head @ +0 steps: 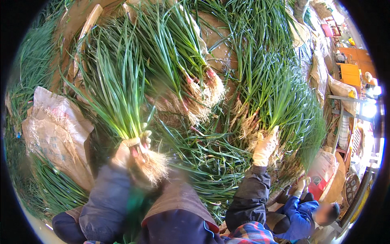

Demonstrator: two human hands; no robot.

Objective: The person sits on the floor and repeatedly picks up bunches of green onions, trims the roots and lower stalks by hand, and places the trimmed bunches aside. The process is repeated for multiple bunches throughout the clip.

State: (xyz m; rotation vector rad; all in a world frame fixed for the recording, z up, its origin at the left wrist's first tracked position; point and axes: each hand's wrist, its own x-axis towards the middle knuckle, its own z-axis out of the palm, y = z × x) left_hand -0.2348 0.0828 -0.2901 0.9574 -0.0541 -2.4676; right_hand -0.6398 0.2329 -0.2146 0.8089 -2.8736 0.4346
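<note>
My left hand (126, 151), in a pale glove, is closed around the stem bases of a green garlic bunch (122, 100). Its leaves fan upward, and its pale roots (152, 166) hang below my fingers. My right hand (265, 148), also gloved, reaches among the stem bases and roots of a large green garlic pile (271, 79) on the right. Leaves spread out just past its fingertips; whether the fingers grip any stems is hidden. Ahead, between my hands, lie more green garlic bunches (170, 55) with reddish bases and tangled roots (207, 94).
Loose leaves (210, 161) litter the ground before me. At left, a printed woven sack (58, 137) lies beside more greens (54, 180). Another person (298, 213) in blue sits at lower right, holding greens near a red and white sack (321, 174). An orange cabinet (350, 74) stands farther right.
</note>
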